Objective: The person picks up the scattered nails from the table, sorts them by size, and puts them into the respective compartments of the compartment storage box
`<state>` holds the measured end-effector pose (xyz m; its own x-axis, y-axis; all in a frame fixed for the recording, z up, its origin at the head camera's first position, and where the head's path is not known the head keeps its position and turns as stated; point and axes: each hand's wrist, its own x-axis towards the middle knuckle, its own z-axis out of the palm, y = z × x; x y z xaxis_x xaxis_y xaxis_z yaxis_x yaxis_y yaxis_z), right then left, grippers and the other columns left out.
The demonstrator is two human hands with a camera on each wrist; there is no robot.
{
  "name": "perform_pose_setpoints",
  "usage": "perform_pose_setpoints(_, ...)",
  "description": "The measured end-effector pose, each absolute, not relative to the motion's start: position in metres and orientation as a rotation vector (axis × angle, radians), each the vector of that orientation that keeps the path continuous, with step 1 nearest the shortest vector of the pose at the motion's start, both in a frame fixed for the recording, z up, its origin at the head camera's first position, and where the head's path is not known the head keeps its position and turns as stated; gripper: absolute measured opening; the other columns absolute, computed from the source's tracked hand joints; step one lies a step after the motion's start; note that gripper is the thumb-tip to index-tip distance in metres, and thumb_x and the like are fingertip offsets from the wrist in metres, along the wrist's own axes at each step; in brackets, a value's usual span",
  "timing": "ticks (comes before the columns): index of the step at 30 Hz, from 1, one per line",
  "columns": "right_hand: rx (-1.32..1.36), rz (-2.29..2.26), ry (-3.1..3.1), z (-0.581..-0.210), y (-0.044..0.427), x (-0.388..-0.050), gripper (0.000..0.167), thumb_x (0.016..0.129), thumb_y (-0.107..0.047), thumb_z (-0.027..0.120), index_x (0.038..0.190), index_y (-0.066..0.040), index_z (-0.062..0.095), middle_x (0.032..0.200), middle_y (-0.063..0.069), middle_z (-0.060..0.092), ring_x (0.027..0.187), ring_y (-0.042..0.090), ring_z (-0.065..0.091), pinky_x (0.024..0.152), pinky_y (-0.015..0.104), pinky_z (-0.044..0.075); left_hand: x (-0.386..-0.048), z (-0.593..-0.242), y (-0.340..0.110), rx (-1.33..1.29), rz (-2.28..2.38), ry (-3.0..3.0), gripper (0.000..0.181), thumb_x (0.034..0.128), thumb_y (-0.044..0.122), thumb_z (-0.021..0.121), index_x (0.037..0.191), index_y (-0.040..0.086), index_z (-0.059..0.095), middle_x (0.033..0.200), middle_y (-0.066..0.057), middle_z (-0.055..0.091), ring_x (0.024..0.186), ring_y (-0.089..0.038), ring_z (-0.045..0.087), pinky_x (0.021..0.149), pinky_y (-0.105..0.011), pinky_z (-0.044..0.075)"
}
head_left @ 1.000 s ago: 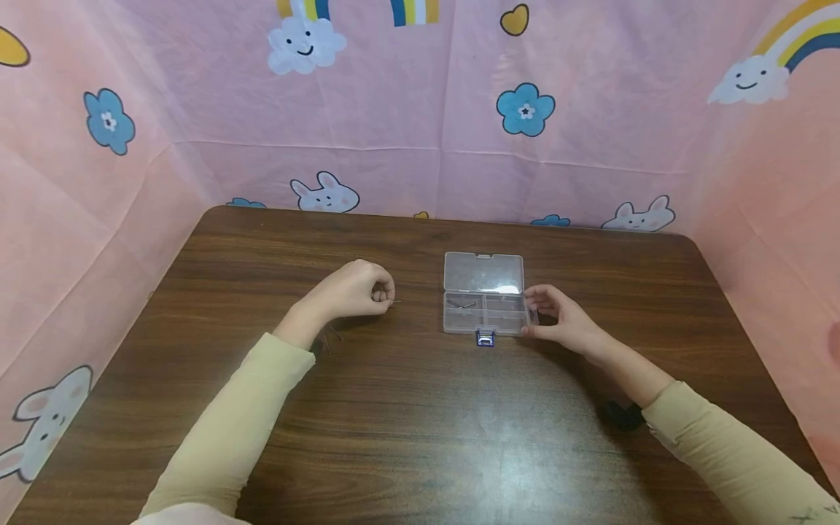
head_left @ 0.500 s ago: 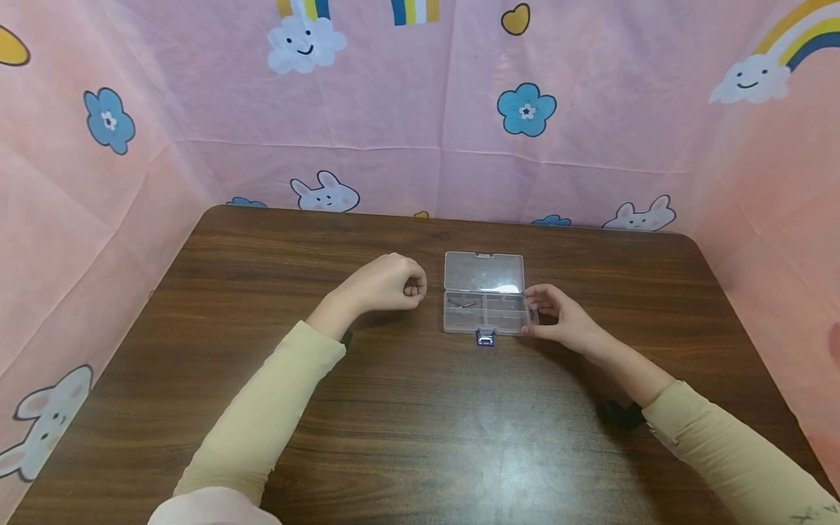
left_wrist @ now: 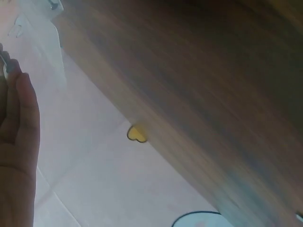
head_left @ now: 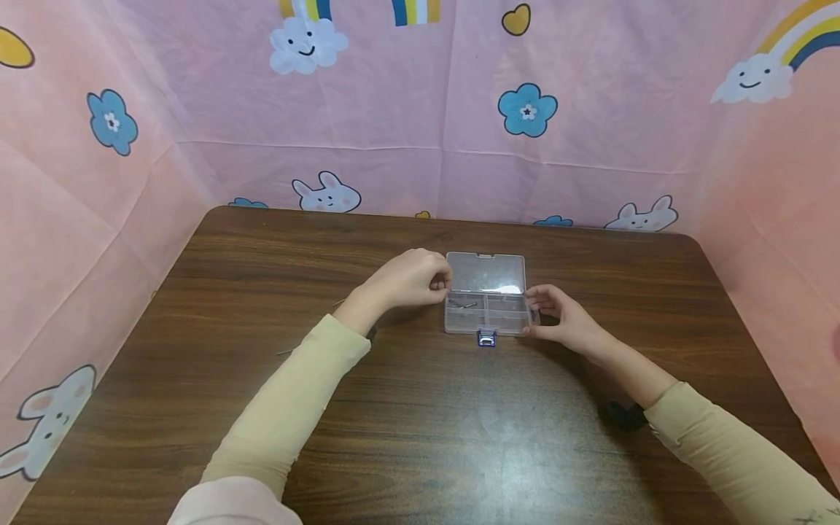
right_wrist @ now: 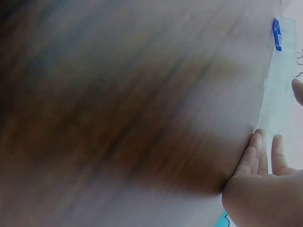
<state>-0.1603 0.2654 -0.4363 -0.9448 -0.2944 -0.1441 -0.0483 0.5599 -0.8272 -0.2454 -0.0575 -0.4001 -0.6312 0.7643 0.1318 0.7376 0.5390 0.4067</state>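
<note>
Some metal pieces boxed, others outside, lid open

In the head view, a clear plastic box with divided compartments point(head_left: 464, 325) sits on a dark brown wood-grained table point(head_left: 420, 445); its transparent hinged lid point(head_left: 484, 271) is laid back, and its small blue latch point(head_left: 486, 338) hangs undone at the near edge; a few thin silvery metal pieces point(head_left: 467, 305) lie in the box's left half, toward the hinge; the right hand point(head_left: 566, 321) grasps the box's right end, thumb at the near corner, fingers at the far one; the left hand point(head_left: 412, 277), thumb and fingers drawn together, is at the box's left edge, beside the lid; a slim metal rod point(head_left: 285, 353) lies on the table near the left sleeve point(head_left: 295, 415), and a second thin rod point(head_left: 338, 302) near the left wrist; I judge the work begun but unfinished, with at least these two outside.

In the left wrist view, the left fingertips pinch a slender silvery piece with a wider end point(left_wrist: 5, 62); blur and the cropped edge leave it unclear whether this is a screw or a pin; it looks not yet put down; the box shows at the upper left.

In the right wrist view, the right fingers meet the end of the box, which rests on the table; the blue latch stands well apart from them; closing the box, too, is not yet done.
</note>
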Motion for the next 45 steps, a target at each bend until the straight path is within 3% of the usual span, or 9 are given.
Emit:
perform_pose_setpoints(7, -0.283, -1.320, 2.538, -0.436, 0.265, -0.161, 0.062, 0.092, -0.007, 0.079, 0.144, 0.004, 0.048, 0.143, 0.028, 0.055, 0.135, 0.043, 0.052, 0.123, 0.062, 0.037, -0.245, -0.399, -0.043, 1.337, 0.660, 2.692, 0.009, 0.0941, 0.005, 0.069, 0.091, 0.009, 0.076, 0.090, -0.001, 0.071, 0.079, -0.012, 0.058, 0.074, -0.026, 0.051)
perform_pose_setpoints(17, -0.268, -1.342, 2.514, -0.436, 0.265, -0.160, 0.062, 0.093, -0.007, 0.079, 0.145, 0.005, 0.047, 0.144, 0.028, 0.053, 0.136, 0.043, 0.051, 0.124, 0.062, 0.035, -0.241, -0.402, -0.027, 1.335, 0.639, 2.671, 0.012, 0.0976, 0.004, 0.068, 0.094, 0.007, 0.078, 0.091, -0.002, 0.073, 0.079, -0.011, 0.058, 0.075, -0.026, 0.053)
perform_pose_setpoints(23, -0.274, -1.330, 2.525, -0.436, 0.265, -0.160, 0.061, 0.093, -0.006, 0.078, 0.144, 0.005, 0.047, 0.144, 0.029, 0.053, 0.135, 0.044, 0.051, 0.123, 0.063, 0.036, -0.240, -0.406, -0.021, 1.347, 0.549, 2.678, 0.011, 0.0976, 0.005, 0.069, 0.094, 0.009, 0.078, 0.088, 0.000, 0.073, 0.078, -0.011, 0.057, 0.092, -0.035, 0.059)
perform_pose_setpoints(26, -0.274, -1.325, 2.531, -0.436, 0.265, -0.160, 0.061, 0.093, -0.007, 0.078, 0.144, 0.005, 0.047, 0.143, 0.029, 0.053, 0.135, 0.045, 0.051, 0.123, 0.064, 0.036, -0.239, -0.409, -0.018, 1.356, 0.526, 2.673, 0.012, 0.0973, 0.005, 0.069, 0.092, 0.010, 0.078, 0.087, 0.001, 0.072, 0.077, -0.010, 0.056, 0.089, -0.033, 0.059)
perform_pose_setpoints(28, -0.276, -1.320, 2.534, -0.436, 0.265, -0.160, 0.062, 0.093, -0.007, 0.078, 0.145, 0.005, 0.047, 0.143, 0.029, 0.054, 0.135, 0.045, 0.051, 0.123, 0.064, 0.036, -0.239, -0.411, -0.017, 1.362, 0.518, 2.664, 0.012, 0.0968, 0.004, 0.069, 0.090, 0.010, 0.077, 0.086, 0.001, 0.072, 0.076, -0.009, 0.056, 0.077, -0.028, 0.056)
perform_pose_setpoints(31, -0.277, -1.315, 2.536, -0.437, 0.265, -0.160, 0.061, 0.093, -0.007, 0.078, 0.144, 0.005, 0.047, 0.143, 0.028, 0.054, 0.135, 0.044, 0.052, 0.123, 0.064, 0.036, -0.238, -0.413, -0.016, 1.367, 0.513, 2.656, 0.012, 0.0961, 0.005, 0.069, 0.088, 0.011, 0.077, 0.085, 0.002, 0.073, 0.075, -0.009, 0.055, 0.072, -0.024, 0.052)
perform_pose_setpoints(45, -0.284, -1.324, 2.534, -0.437, 0.266, -0.160, 0.062, 0.092, -0.006, 0.079, 0.144, 0.005, 0.047, 0.143, 0.028, 0.054, 0.135, 0.044, 0.052, 0.122, 0.062, 0.037, -0.236, -0.415, -0.011, 1.370, 0.456, 2.698, 0.012, 0.0975, 0.007, 0.070, 0.090, 0.012, 0.079, 0.089, 0.002, 0.076, 0.077, -0.010, 0.059, 0.079, -0.030, 0.058)
